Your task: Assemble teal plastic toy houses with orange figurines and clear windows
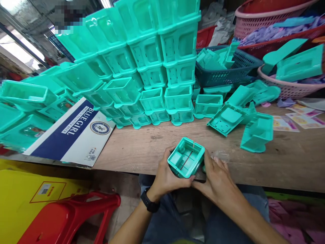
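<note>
A teal plastic box (186, 157) with its open side facing up is held between both hands at the table's front edge. Inside it show moulded parts and a thin dark red line. My left hand (165, 176) wraps round its left side, thumb along the near wall. My right hand (215, 173) grips the right side and near corner, with its thumb close to the left one. The right fingers are partly hidden behind the box. Just past the right hand lies a scrap of clear plastic (220, 155).
Stacked teal boxes (149, 74) rise at the back. Loose teal panels (225, 117) and a teal piece (257, 132) lie to the right, before a blue basket (215, 73) and pink basket (291, 88). A white-and-blue carton (76, 135) stands left; a red stool (66, 217) is below.
</note>
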